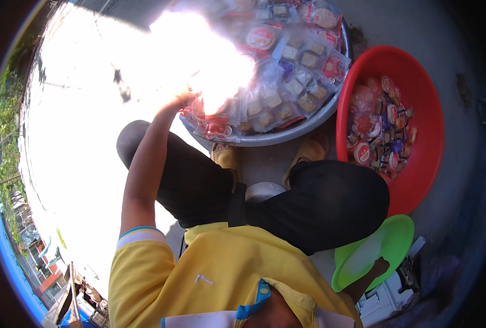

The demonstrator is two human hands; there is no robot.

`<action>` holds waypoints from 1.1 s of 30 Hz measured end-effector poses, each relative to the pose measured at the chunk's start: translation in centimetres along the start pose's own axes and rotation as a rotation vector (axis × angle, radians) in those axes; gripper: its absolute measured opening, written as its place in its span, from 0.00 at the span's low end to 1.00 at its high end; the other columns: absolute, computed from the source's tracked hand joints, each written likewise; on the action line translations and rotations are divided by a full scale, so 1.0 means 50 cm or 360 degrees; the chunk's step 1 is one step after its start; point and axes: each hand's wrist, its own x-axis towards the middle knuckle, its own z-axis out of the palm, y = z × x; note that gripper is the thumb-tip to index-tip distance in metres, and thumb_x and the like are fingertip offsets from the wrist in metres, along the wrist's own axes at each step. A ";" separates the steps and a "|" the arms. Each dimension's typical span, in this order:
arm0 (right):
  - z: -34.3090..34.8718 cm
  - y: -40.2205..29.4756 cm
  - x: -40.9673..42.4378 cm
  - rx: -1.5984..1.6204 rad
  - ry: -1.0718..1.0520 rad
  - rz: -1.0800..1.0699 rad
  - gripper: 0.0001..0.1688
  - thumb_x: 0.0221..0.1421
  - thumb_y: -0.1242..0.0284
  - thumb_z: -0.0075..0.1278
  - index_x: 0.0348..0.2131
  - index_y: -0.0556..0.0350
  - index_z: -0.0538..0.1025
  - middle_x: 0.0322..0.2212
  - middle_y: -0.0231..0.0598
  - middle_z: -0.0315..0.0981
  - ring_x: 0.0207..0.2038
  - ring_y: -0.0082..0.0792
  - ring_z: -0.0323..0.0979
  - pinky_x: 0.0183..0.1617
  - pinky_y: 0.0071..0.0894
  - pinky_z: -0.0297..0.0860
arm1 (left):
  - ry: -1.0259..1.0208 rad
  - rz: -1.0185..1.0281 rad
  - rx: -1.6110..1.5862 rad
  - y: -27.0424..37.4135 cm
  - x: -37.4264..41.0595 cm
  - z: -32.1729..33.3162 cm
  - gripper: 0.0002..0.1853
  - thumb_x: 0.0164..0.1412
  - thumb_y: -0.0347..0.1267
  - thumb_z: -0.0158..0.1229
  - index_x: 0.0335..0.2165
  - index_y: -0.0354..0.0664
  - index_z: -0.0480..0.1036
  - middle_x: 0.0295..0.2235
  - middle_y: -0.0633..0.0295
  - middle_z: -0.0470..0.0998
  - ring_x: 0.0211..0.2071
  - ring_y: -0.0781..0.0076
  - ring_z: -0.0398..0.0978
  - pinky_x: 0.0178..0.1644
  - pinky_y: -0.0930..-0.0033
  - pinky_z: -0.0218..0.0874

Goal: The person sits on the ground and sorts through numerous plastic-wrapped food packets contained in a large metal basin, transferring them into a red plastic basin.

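My left hand (187, 98) reaches to the left rim of a wide grey metal basin (308, 130), beside a red-printed clear packet (217, 130). Glare washes out its fingers, so any grip is hidden. Flat clear packets with square yellowish pieces (269, 100) heap the basin, along with round red-and-white packs (261, 37). My right hand (380, 265) is over a bright green plastic basin (399, 233) by my right hip. The hand looks small and dark there, and its fingers cannot be made out. Something pale and translucent (366, 251) shows in the green basin, too faint to name.
A red plastic tub (425, 123) stands right of the metal basin, with small wrapped pieces (384, 127) inside. My sandalled feet (226, 158) are against the metal basin's near side. White plastic objects (384, 299) sit under the green basin. Strong sunlight whitens the ground at left.
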 end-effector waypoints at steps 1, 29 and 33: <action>-0.029 0.007 0.054 0.0032 0.0247 0.0031 0.10 0.44 0.72 0.45 0.15 0.56 0.72 0.15 0.42 0.68 0.20 0.40 0.68 0.25 0.38 0.65 | -0.0076 -0.0021 -0.0029 0.024 -0.016 0.002 0.24 0.54 0.42 0.48 0.41 0.30 0.62 0.34 0.47 0.71 0.34 0.61 0.70 0.36 0.65 0.62; -1.199 -0.886 0.304 0.2016 0.0572 -0.1301 0.15 0.47 0.65 0.46 0.26 0.61 0.71 0.25 0.49 0.71 0.31 0.47 0.70 0.34 0.41 0.64 | 0.0826 0.0349 -0.0318 0.135 0.046 0.162 0.22 0.46 0.30 0.53 0.41 0.31 0.61 0.32 0.48 0.69 0.32 0.59 0.69 0.37 0.64 0.61; -1.291 -0.980 0.280 0.2026 0.0735 -0.1803 0.16 0.45 0.65 0.49 0.27 0.61 0.70 0.26 0.51 0.70 0.31 0.49 0.70 0.34 0.42 0.64 | 0.0072 0.0162 -0.0885 0.172 0.009 0.160 0.22 0.46 0.31 0.54 0.40 0.29 0.63 0.24 0.52 0.73 0.25 0.65 0.72 0.30 0.68 0.64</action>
